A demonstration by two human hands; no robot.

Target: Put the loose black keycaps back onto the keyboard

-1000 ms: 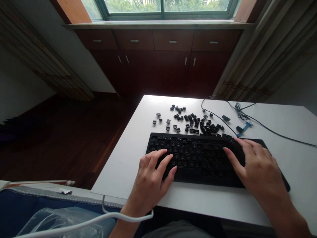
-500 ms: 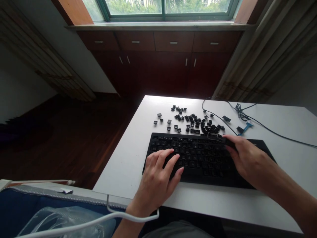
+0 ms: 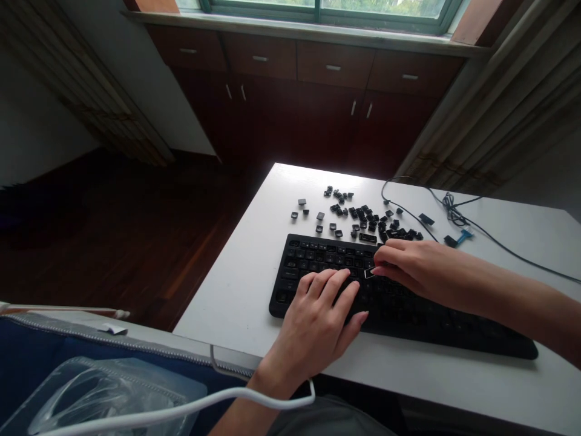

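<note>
A black keyboard lies at the near edge of the white table, and many of its key positions look bare. My left hand rests on its left half, fingers spread, holding nothing. Above the middle of the keyboard, my right hand is closed around what looks like a wire keycap puller. Only its thin metal loop shows, close to the keys by my left fingertips; its body is hidden in my fingers. Behind the keyboard, loose black keycaps lie in a heap, with several single keycaps to the left.
A black cable runs coiled across the right of the table. A blue-handled tool lies beside it. At lower left are a clear plastic bag and a white cord. Cabinets stand beyond.
My right hand has moved left and inward over the keyboard, bringing the puller's loop near my left fingers. My left hand sits farther right on the keys. The view has tipped down.
</note>
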